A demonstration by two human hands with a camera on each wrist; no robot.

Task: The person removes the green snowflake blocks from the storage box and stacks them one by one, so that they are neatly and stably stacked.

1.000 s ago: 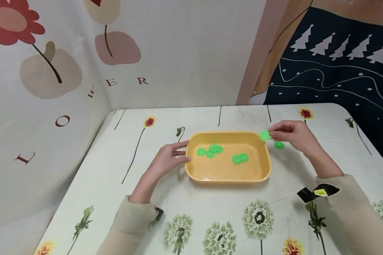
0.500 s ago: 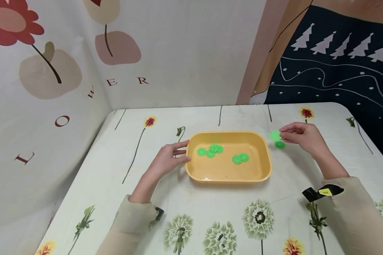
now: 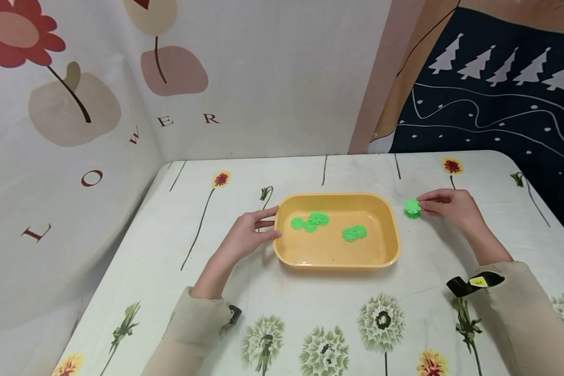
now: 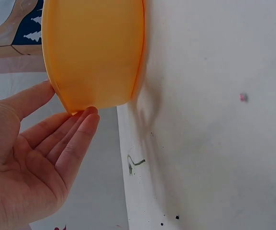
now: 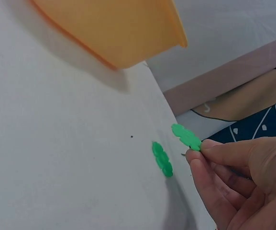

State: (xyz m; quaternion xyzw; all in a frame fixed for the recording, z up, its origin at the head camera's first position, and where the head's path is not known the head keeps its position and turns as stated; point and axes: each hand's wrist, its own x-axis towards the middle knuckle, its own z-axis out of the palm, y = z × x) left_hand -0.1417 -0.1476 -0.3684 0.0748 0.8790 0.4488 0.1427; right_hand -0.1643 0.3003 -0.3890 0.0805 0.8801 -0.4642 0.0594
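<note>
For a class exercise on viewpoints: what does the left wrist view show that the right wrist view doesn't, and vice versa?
Left wrist only: the left hand touching the yellow tray.
Right wrist only: the right hand pinching a green disc, and a second green disc on the white tabletop.
Both: the tray's outer wall, the tabletop and part of the dark blue backdrop.

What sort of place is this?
Perhaps an indoor play corner: there's a flowery table, a flower-printed wall covering, and a yellow tray with green discs in it.
</note>
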